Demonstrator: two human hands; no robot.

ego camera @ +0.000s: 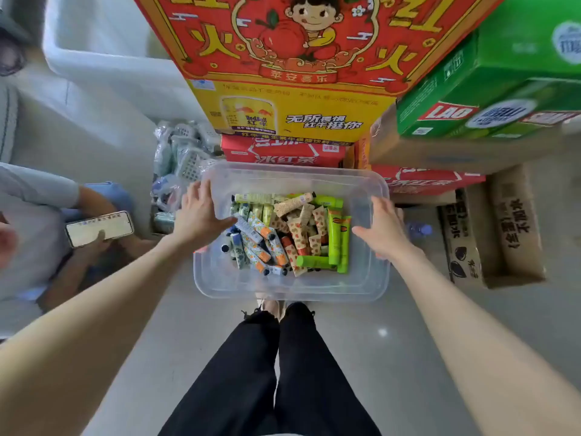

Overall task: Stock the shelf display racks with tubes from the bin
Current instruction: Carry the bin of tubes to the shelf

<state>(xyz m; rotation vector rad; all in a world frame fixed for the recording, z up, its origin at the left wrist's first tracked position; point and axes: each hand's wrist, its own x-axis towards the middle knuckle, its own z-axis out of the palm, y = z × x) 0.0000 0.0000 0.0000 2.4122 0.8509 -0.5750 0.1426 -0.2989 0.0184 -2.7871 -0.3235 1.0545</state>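
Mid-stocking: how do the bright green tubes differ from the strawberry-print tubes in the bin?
Colour: the green tubes are bright green; the strawberry-print tubes are beige with red fruit. Place: the green tubes lie along the pile's right edge, the strawberry-print tubes in its middle. Pose: two green tubes lie side by side, the strawberry-print tubes jumbled at mixed angles. Both sorts lie loose in the clear bin.

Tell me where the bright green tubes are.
In the head view, the bright green tubes lie at the right inside the clear bin, just left of the right hand.
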